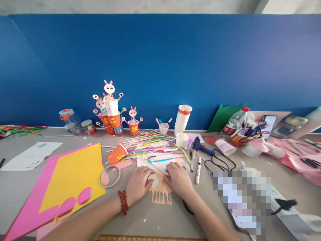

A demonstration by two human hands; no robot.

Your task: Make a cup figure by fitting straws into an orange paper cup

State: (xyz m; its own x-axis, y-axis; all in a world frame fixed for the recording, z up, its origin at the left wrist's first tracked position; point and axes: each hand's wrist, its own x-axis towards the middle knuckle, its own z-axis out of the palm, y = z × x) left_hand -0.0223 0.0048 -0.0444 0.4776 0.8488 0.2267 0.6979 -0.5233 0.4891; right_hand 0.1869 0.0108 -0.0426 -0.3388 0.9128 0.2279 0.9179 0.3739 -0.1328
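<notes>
My left hand rests on the table, its fingers curled and its thumb over the edge of a white paper circle. My right hand is closed around the lower end of a slim marker with teal ends, which slants across between the two hands. Beneath both hands lies a peach-orange paper sheet with a row of cut-out shapes along its near edge. A white paper lies just beyond the fingers.
Left are a tape roll and yellow card. Behind lie many coloured sticks and decorated rabbit cups. At right are a white marker, a blue glue gun with looping cable, and black-handled scissors.
</notes>
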